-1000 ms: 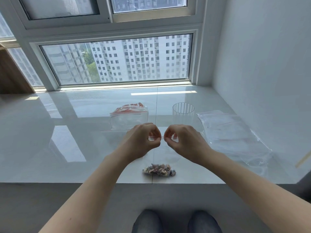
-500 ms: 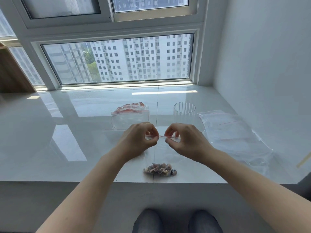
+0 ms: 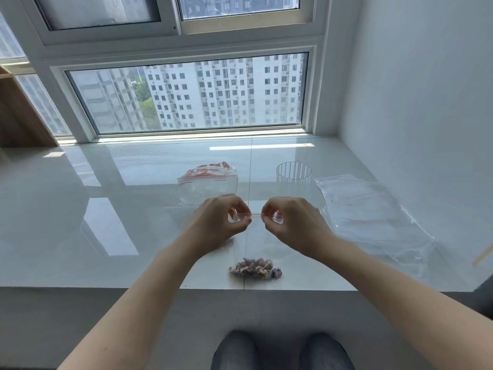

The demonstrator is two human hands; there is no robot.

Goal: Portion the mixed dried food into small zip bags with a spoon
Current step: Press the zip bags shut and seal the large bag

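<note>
A small clear zip bag [image 3: 254, 247] hangs between my hands above the white sill. My left hand [image 3: 218, 218] pinches the left end of its red zip strip. My right hand [image 3: 292, 222] pinches the right end. Mixed dried food [image 3: 254, 268] fills the bag's bottom, near the sill's front edge. A stack of small empty zip bags [image 3: 206, 182] with red strips lies just behind my left hand. No spoon shows in this view.
A ribbed clear cup [image 3: 293, 180] stands behind my right hand. A large clear plastic bag [image 3: 370, 217] lies flat at the right, close to the white wall. The glossy sill [image 3: 106, 209] ends at the window behind. My knees show below the front edge.
My hands have drawn slightly apart along the zip strip of the bag. The bag and its contents stay in the same spot.
</note>
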